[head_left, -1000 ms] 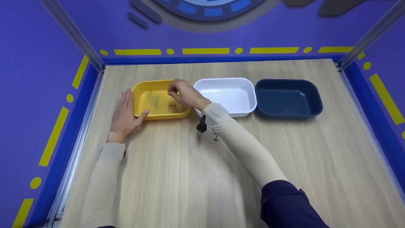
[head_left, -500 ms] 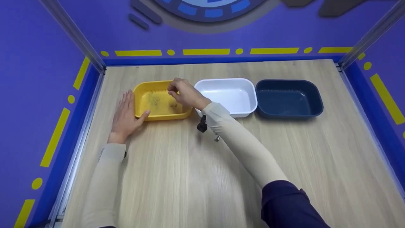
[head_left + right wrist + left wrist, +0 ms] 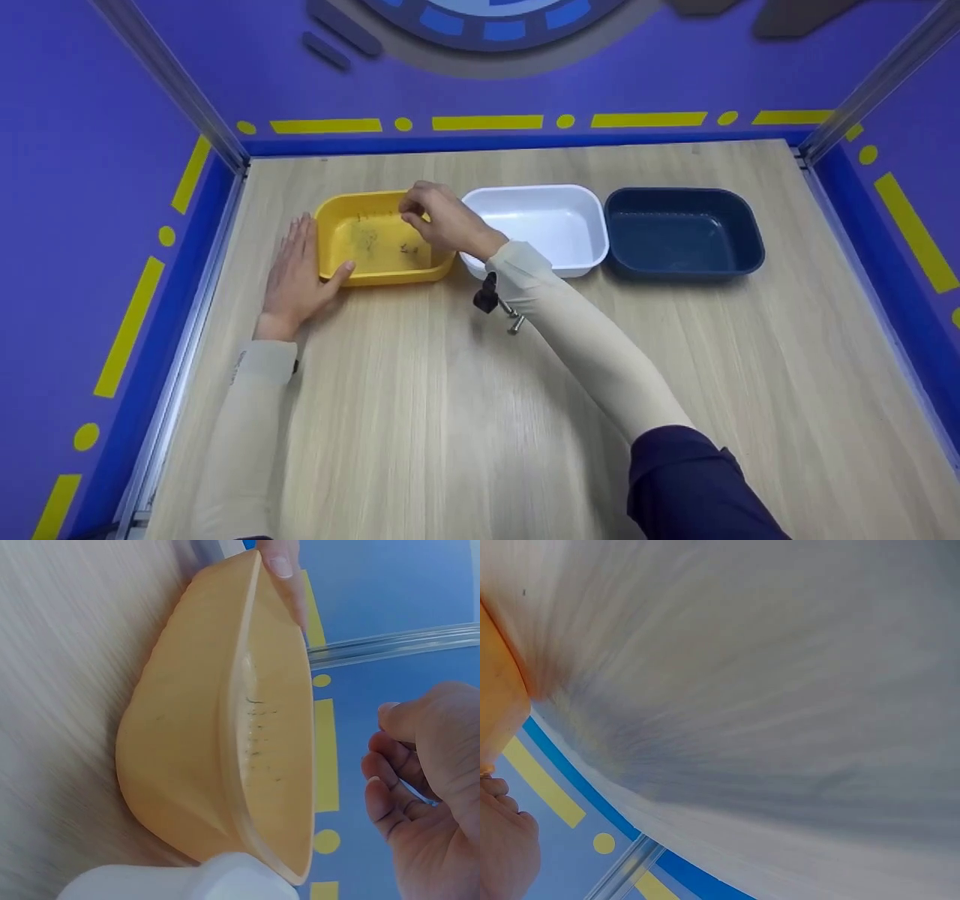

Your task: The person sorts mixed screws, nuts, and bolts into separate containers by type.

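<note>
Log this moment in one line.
left hand: touching yellow bin | right hand: over bin, fingers curled | dark bits: inside | white bin: alongside

The bins (image 3: pixel 386 278) are yellow, white and navy, the table (image 3: pixel 405 420) wood-grained.

Your left arm (image 3: pixel 244 435) reaches from the near left side toward the far side, and your left hand (image 3: pixel 296 266) has its fingers straight, pointing far, with the thumb spread to the right. Your right arm (image 3: pixel 600 360) goes from the near right toward the far left. Your right hand (image 3: pixel 446 217) has curled fingers, and its thumb is close to them; whether they pinch, one cannot tell.
</note>
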`<state>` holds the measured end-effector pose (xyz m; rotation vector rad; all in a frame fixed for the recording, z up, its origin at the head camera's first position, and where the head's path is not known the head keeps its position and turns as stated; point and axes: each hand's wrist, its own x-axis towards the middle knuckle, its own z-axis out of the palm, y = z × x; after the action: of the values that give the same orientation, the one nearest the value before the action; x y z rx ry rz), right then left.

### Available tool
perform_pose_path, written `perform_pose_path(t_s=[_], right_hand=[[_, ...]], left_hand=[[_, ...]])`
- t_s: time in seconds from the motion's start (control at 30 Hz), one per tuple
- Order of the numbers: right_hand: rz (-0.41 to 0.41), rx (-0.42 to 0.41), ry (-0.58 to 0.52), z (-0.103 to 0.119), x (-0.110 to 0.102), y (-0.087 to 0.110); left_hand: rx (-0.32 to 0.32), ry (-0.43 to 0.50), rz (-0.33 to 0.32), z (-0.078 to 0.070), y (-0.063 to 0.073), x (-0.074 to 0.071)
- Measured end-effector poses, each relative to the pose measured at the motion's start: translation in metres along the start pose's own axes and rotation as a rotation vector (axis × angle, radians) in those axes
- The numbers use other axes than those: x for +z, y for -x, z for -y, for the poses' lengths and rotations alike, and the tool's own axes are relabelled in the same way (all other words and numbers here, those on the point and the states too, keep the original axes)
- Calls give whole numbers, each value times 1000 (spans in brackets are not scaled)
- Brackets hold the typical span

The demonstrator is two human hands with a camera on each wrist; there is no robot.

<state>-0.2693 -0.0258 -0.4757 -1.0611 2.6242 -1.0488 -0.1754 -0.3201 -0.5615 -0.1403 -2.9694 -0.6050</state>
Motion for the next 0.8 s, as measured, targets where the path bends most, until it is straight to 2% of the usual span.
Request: perform_pose_path(t_s=[0.3, 0.53, 0.8], right_hand=[[-34, -68, -14, -1, -14, 12], [-42, -74, -16, -8, -24, 23], [-60, -105, 14, -15, -37, 39]], left_hand=[[10, -30, -4, 0, 1, -1], [37, -55, -14, -1, 1, -5], [32, -87, -29, -2, -2, -6]])
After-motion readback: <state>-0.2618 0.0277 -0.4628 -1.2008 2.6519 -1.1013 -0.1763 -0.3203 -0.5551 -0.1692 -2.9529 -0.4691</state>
